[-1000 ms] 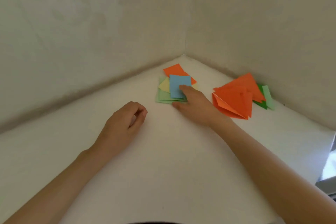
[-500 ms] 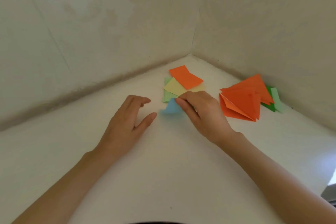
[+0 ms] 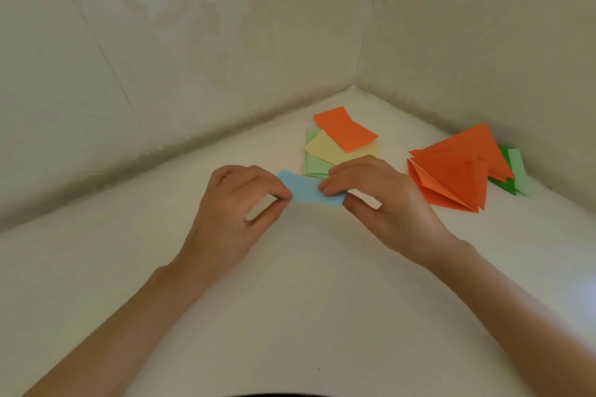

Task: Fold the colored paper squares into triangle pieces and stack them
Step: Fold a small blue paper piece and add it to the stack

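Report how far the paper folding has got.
Done: a stack of folded orange paper triangles, green pieces behind it. In hand: the left hand and right hand pinch a light blue paper square, unfinished. Left: the flat orange, yellow and pale green paper squares.

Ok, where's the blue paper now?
In the head view it's mid-frame, pinched by the left hand and right hand, in front of the unfolded squares and left of the orange triangles.

Layout, as I read it: the blue paper square (image 3: 304, 193) sits between the left hand (image 3: 240, 206) and right hand (image 3: 383, 203), in front of the pile of flat coloured paper squares (image 3: 325, 151). Right of that pile lies the stack of orange folded paper triangles (image 3: 458, 177), with green folded paper pieces (image 3: 516, 171) behind it.
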